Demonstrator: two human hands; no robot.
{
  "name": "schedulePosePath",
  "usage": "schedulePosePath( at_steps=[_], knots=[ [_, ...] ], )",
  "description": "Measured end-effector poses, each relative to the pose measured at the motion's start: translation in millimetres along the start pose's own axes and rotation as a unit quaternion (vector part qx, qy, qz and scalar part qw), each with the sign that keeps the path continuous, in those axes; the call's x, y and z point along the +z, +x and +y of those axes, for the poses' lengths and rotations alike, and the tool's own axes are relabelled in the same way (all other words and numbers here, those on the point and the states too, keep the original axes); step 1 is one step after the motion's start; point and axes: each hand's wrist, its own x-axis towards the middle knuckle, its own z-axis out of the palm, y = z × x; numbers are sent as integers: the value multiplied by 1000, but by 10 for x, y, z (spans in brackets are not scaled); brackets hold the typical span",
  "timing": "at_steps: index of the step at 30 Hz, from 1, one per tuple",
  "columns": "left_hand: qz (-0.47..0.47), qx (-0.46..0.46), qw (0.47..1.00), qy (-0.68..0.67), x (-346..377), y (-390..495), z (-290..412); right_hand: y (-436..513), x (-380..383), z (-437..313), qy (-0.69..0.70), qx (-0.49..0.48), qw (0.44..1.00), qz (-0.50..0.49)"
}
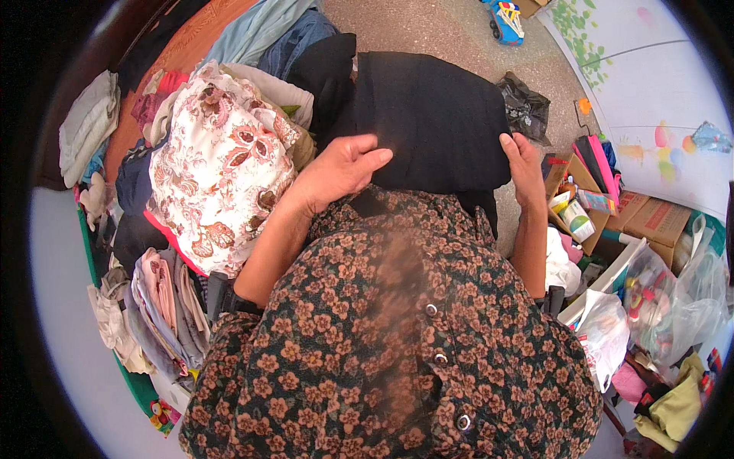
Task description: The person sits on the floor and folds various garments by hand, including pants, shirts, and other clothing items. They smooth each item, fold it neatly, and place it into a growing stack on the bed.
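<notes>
Black cloth [430,120], apparently a garment, lies spread across the lap. My right hand [523,158] holds its right edge, thumb on top. Over the cloth's lower left part is my left hand [350,166], thumb and forefinger close together; whether it pinches any fabric cannot be told. Another dark cloth [327,74] adjoins the spread one on the left. A white cloth with a red-brown floral pattern [229,160] is heaped beside my left forearm.
Folded clothes [172,310] are stacked at the lower left, and blue garments [269,34] lie at the top. To the right are an open cardboard box [596,229] of packages, clear plastic bags [654,298] and a black plastic bag [524,106]. A blue toy [507,23] rests on the floor.
</notes>
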Motion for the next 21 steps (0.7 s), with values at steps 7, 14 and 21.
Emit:
schedulePosePath(
  at_steps=[7, 14, 21],
  knots=[
    [180, 150, 971, -40, 4, 78, -261, 42, 192, 133, -172, -111, 970, 129],
    [202, 228, 942, 140, -85, 185, -504, 87, 170, 333, -161, -155, 965, 138],
    [237, 152, 920, 272, -340, 575, -85, 470, 102, 143, -140, -17, 984, 110]
  ],
)
